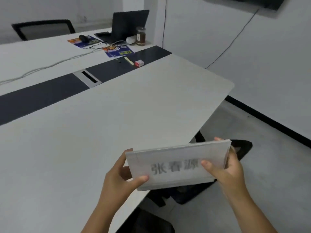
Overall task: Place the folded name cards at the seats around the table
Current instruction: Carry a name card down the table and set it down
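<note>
The left hand pinches the left end of the name cards; the cards sit in the air over the near edge of the bench, not yet set down; the right hand has its grip tight on the right end. I think a card is being readied; next it must go down standing at a seat, above the chair. Far off, well apart, sit a laptop, a jar and a cable; nothing blocks the near bench.
</note>
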`<action>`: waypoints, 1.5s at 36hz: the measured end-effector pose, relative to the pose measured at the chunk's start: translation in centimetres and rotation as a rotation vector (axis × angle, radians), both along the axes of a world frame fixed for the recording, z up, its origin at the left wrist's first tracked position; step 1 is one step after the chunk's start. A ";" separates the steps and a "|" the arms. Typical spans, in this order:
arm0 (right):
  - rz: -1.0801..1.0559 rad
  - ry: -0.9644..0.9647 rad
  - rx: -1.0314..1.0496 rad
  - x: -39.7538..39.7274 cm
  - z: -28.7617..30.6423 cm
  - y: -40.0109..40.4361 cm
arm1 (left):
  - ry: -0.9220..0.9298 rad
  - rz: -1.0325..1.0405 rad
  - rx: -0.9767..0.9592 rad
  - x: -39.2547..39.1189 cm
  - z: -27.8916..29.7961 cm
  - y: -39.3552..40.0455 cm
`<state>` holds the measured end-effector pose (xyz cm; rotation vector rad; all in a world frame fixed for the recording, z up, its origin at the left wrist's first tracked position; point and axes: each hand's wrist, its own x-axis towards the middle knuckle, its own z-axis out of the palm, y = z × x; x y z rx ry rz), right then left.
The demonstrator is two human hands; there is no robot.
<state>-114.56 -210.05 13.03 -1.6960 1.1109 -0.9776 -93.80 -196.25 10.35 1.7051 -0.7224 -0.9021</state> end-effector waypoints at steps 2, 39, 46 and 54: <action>0.082 -0.021 0.047 2.7 -1.2 -2.2 | 0.000 0.083 0.010 1.7 -0.8 -0.5; 0.688 0.151 0.095 24.4 -7.1 -23.9 | -0.205 0.595 0.183 11.3 -4.8 -14.3; 0.786 0.107 -0.332 25.1 -2.3 -20.6 | -0.188 0.797 -0.089 9.1 -2.7 -13.0; 0.932 0.108 -0.188 28.5 -0.5 -10.7 | -0.148 1.081 -0.314 10.1 -2.2 -5.2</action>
